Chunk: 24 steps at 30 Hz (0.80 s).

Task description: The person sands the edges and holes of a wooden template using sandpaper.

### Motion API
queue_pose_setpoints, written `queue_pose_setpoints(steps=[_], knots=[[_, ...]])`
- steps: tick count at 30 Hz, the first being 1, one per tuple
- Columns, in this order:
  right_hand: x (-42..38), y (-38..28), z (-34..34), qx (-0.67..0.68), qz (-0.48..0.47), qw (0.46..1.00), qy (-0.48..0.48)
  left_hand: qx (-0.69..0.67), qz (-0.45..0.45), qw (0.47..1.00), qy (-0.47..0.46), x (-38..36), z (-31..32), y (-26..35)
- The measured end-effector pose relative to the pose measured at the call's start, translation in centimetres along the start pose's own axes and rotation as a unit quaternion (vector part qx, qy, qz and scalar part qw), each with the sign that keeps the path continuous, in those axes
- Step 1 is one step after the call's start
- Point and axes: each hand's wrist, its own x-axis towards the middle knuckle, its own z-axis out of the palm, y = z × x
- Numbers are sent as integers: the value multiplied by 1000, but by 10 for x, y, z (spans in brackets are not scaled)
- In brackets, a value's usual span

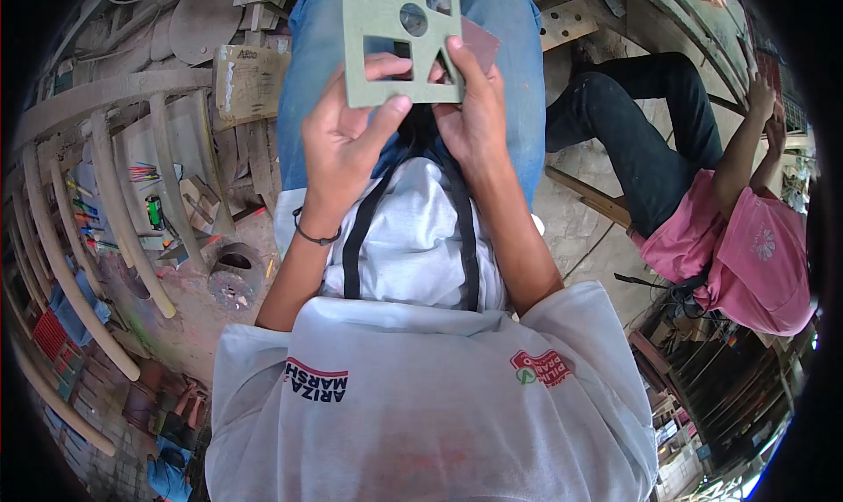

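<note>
A pale green board (356,41) with cut-out shapes, among them a circle, a rectangle and a triangle, is held up over the person's jeans. My left hand (347,129) grips its lower left corner, thumb on the front face and a finger in the rectangular opening. My right hand (474,107) holds the lower right edge, with the thumb on the front beside the triangular opening. A reddish-brown flat piece (480,43) shows behind the board, next to my right hand's fingers; whether they grip it is hard to tell.
Another person in a pink shirt (738,247) sits at the right. Curved wooden slats (114,186) stand at the left, with a wooden block (250,82) near my left knee. A round container (237,278) is on the floor.
</note>
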Motion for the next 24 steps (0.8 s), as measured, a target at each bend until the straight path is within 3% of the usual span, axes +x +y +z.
queue_pose_setpoints(steps=[2,4,8,10,12,14,15,16,18,22,24], knots=[[-2,1,0,3,15,1000,26,66,87,994,10,5,-3,-1],[-2,2,-2,-58,35,997,-29,77,101,992,26,8,-8,4],[1,5,-10,-161,-13,987,6,194,111,971,78,14,-25,24],[1,1,-14,-182,-22,983,11,278,171,940,97,15,-38,36],[-2,-2,-10,-182,3,983,-1,290,167,934,126,11,-52,55],[-6,-1,0,-194,20,981,-17,476,85,861,156,2,-64,80],[-8,1,4,-209,30,977,-21,446,143,867,171,2,-73,78],[-6,2,3,-205,34,978,-36,453,147,860,182,2,-79,78],[-6,7,-4,-364,-15,930,-42,360,178,890,215,-2,-87,80],[-3,2,-6,-347,32,937,-10,325,217,891,232,-6,-103,83],[0,2,-8,-349,25,937,-2,166,264,920,238,-2,-110,87]])
